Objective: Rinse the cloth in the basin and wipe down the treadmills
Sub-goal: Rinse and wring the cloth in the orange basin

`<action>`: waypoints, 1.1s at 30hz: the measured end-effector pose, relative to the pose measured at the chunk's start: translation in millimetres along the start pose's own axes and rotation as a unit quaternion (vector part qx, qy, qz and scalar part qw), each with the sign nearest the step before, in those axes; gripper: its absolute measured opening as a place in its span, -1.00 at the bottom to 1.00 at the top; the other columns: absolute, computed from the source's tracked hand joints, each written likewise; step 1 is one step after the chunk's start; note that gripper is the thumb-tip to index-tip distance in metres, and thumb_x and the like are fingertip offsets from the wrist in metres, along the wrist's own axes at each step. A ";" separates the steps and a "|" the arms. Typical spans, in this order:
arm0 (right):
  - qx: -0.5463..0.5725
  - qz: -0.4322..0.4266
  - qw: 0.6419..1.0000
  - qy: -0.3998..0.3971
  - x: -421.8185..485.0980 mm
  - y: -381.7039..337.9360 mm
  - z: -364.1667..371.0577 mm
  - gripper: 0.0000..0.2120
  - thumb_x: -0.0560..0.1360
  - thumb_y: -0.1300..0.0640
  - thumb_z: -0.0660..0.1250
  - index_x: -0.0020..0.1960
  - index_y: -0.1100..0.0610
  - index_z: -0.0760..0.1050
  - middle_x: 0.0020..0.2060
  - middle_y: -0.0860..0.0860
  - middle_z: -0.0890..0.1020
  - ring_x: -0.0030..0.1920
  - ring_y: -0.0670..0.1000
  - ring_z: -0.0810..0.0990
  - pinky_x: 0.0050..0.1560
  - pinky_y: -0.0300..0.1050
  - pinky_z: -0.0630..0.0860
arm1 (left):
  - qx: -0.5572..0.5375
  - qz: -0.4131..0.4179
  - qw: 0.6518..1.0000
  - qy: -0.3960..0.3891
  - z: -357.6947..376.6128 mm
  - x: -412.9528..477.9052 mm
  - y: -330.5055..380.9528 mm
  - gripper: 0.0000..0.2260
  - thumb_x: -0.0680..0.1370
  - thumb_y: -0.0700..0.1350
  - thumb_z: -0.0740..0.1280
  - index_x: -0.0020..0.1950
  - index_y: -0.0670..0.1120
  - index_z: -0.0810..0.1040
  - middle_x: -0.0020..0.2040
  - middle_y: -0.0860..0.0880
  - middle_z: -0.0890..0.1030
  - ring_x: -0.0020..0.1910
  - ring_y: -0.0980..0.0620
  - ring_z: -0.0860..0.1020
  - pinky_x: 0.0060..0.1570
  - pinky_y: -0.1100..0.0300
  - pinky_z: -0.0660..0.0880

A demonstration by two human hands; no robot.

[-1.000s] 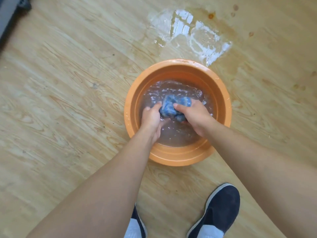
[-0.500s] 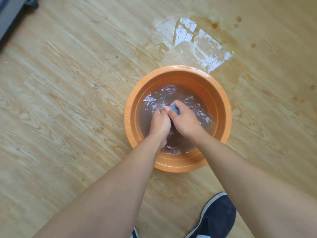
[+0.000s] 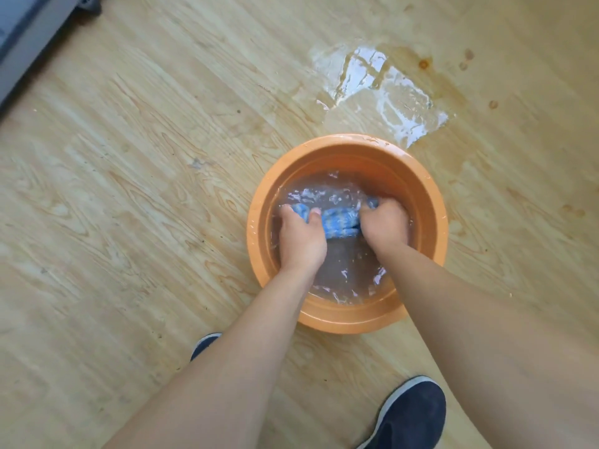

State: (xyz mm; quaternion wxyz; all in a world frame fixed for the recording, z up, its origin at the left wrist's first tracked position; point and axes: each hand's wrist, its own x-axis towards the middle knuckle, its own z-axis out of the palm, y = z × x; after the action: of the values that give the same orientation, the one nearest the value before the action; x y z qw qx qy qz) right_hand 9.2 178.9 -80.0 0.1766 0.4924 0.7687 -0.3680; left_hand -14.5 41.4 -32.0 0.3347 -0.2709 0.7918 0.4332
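The blue cloth (image 3: 340,223) is bunched into a roll stretched sideways between the fists down in the orange basin (image 3: 431,202), left hand (image 3: 299,236) and right hand (image 3: 384,226) each gripping an end, looks ready for wringing.

The left hand (image 3: 301,241) and right hand (image 3: 385,228) were squeezed together a moment ago. Now they have pulled apart, each holding one end, and the soft blue wet cloth (image 3: 340,223), almost hidden before, shows stretched between them.
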 end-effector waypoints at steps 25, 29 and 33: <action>0.029 0.037 0.999 -0.027 -16.8 -5.3 13.1 -0.75 0.63 0.20 0.20 0.24 0.12 0.57 -0.04 0.08 0.59 -0.06 0.14 0.52 0.03 -0.04 0.48 | -0.030 0.028 0.994 0.101 -0.9 -37.7 -22.9 -0.77 0.79 -0.03 0.11 0.05 -0.12 0.41 -0.01 -0.10 0.56 0.03 -0.22 0.52 -0.08 0.12 0.26; 0.259 0.148 0.953 0.052 -33.0 -9.2 1.6 -0.74 0.59 0.11 0.35 0.26 -0.06 0.61 -0.06 -0.03 0.65 -0.14 0.07 0.59 0.05 -0.01 0.60 | -0.037 0.015 0.995 0.089 10.4 -16.0 -21.0 -0.83 0.75 -0.16 0.19 0.34 -0.11 0.35 0.06 -0.12 0.55 0.05 -0.28 0.58 -0.05 0.06 0.37; 0.279 0.017 0.958 -0.065 -69.2 -18.1 0.9 -0.82 0.51 0.12 0.44 -0.21 0.18 0.54 -0.32 0.07 0.55 -0.29 0.02 0.49 -0.18 -0.07 0.42 | -0.114 -0.016 0.993 -0.016 25.7 2.2 -18.4 -0.75 0.76 -0.07 0.21 0.43 -0.07 0.44 0.21 -0.04 0.58 0.20 -0.12 0.58 0.16 0.09 0.48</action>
State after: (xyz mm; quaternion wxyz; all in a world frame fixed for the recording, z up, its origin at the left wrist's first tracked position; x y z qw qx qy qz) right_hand 24.5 130.5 -29.7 0.0878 0.5098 0.6138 -0.5964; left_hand 4.9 54.5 -53.3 0.3209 -0.3134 0.7274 0.5193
